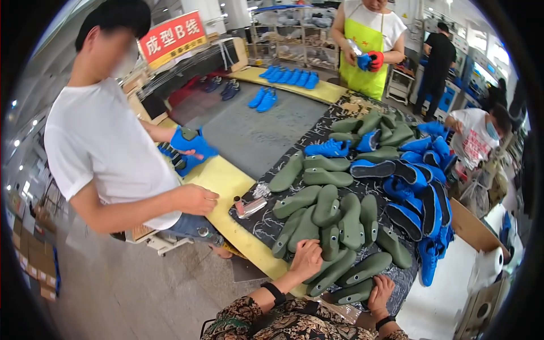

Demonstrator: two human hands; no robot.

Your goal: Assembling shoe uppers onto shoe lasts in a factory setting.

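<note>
My left hand (307,258) rests on a pile of olive-green shoe lasts (328,218) at the near end of a patterned table mat (262,224), fingers curled over one last. My right hand (379,293) lies spread on a green last (354,293) at the pile's near edge. Whether either hand grips its last is unclear. Blue shoes (419,198) are heaped to the right of the lasts.
A person in a white T-shirt (107,153) stands left, holding a blue shoe (190,144). A worker in a green apron (365,51) stands at the far end. A grey conveyor belt (249,130) carries blue shoes (263,99). A metal tool (249,207) lies on the mat.
</note>
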